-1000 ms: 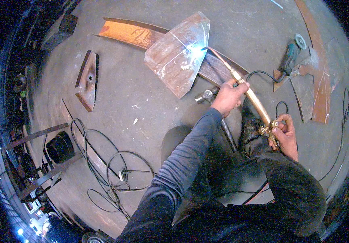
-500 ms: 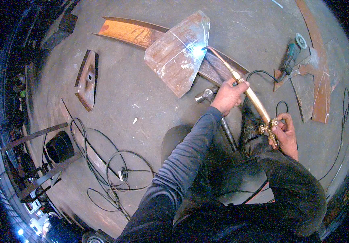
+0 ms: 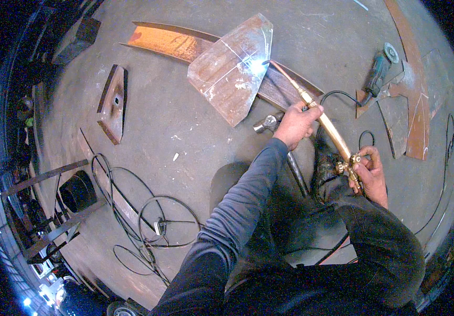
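Note:
A brass gas torch [image 3: 333, 131] slants across the view, its copper tip pointing up and left. My left hand [image 3: 296, 126] is closed around the front of its handle. At the valve end, my right hand [image 3: 372, 176] is closed with thumb and fingers at the brass knobs. A bright blue-white flame [image 3: 258, 67] burns at the tip, against the right edge of a rusty steel plate [image 3: 221, 79] with chalk lines on it. The plate lies across a rusty channel beam [image 3: 171, 43]. Below the plate, a hammer [image 3: 269, 124] lies beside my left hand, its handle partly hidden.
An angle grinder [image 3: 378, 73] lies at the right by flat steel pieces [image 3: 419, 121]. A bent steel piece with a hole [image 3: 113, 105] is on the floor at the left. Coiled cable [image 3: 148, 210] lies lower left, near a metal frame [image 3: 61, 171].
Almost nothing differs. The torch, both hands and the plate hold their places, and the flame stays at the plate's right edge.

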Available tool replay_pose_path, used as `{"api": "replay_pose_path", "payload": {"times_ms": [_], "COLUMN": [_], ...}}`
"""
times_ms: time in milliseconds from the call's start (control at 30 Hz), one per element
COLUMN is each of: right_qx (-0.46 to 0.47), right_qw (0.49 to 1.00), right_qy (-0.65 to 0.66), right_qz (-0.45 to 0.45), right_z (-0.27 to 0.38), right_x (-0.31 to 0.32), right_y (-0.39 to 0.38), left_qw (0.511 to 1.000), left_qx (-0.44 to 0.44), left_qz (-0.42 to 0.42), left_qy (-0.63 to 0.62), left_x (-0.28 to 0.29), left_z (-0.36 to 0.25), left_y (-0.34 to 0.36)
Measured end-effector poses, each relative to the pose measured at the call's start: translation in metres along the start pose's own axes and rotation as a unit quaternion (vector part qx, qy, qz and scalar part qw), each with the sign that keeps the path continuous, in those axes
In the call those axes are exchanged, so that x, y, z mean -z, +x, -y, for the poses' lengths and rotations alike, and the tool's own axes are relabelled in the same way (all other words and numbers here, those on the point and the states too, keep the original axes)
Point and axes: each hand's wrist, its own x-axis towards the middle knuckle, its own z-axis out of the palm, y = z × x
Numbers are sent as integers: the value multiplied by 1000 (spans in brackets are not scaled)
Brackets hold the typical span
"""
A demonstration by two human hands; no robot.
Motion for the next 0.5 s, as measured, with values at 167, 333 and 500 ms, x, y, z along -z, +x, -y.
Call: {"api": "replay_pose_path", "payload": {"times_ms": [167,333,500], "right_qx": [-3,-4,7], "right_qw": [1000,1000,1000], "right_qy": [10,5,6], "right_qz": [-8,-1,5], "right_z": [1,0,-2], "right_x": [-3,-1,2], "right_y": [-1,0,1], "left_qw": [1000,1000,1000], "left_qx": [-4,-6,-6], "left_qz": [-1,8,7], "left_qy": [2,3,6], "left_x": [1,2,-1], "left_z": [-1,0,-1], "left_y": [-1,-1,1]}}
